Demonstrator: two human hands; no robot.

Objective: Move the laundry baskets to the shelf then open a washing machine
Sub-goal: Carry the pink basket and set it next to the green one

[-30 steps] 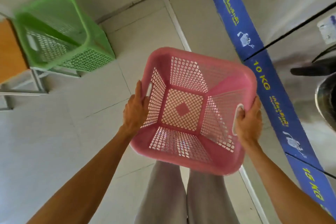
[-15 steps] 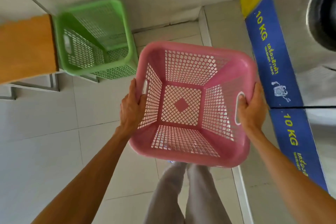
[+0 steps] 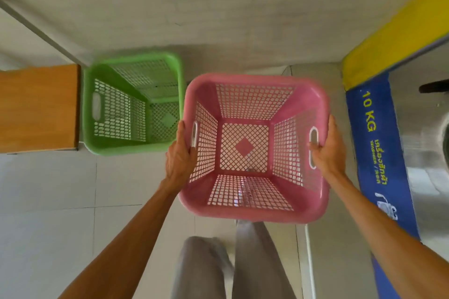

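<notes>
At centre, the pink basket (image 3: 255, 148) hangs above the floor — left hand (image 3: 178, 155) and right hand (image 3: 326, 150) each curled round a side handle; green basket (image 3: 132, 104) at ten o'clock.

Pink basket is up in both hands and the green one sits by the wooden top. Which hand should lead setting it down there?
Left, probably. The left hand grips the pink basket on the side nearest the green basket and wooden top. The right hand is on the washer side.

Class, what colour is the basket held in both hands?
Pink basket, clearest in the head view.
</notes>
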